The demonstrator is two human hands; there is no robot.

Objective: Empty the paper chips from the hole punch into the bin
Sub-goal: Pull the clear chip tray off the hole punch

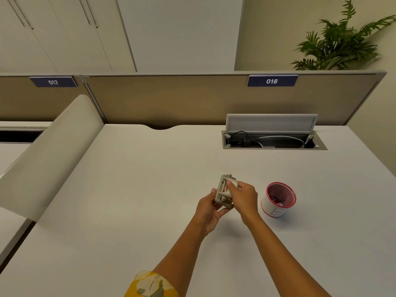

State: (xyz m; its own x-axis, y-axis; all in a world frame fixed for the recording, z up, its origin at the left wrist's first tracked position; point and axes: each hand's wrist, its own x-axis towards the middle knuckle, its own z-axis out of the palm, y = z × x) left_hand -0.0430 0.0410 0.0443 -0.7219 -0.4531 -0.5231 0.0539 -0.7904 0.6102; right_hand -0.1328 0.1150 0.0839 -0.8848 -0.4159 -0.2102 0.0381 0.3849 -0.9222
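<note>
A small beige and metal hole punch (224, 191) is held above the desk, tipped up on its side. My left hand (209, 212) cups it from below and behind. My right hand (244, 196) grips its upper right part, with the thumb pressed on the handle. To the right stands the bin (270, 205), a small red mesh cup with a white paper label marked "B". Some bits lie in its bottom. The punch is left of the bin, not over it.
The white desk (150, 200) runs back to a tan partition (171, 99) tagged 018. An open cable hatch (274, 139) with wires sits at the back right. A curved white divider (49, 157) rises on the left.
</note>
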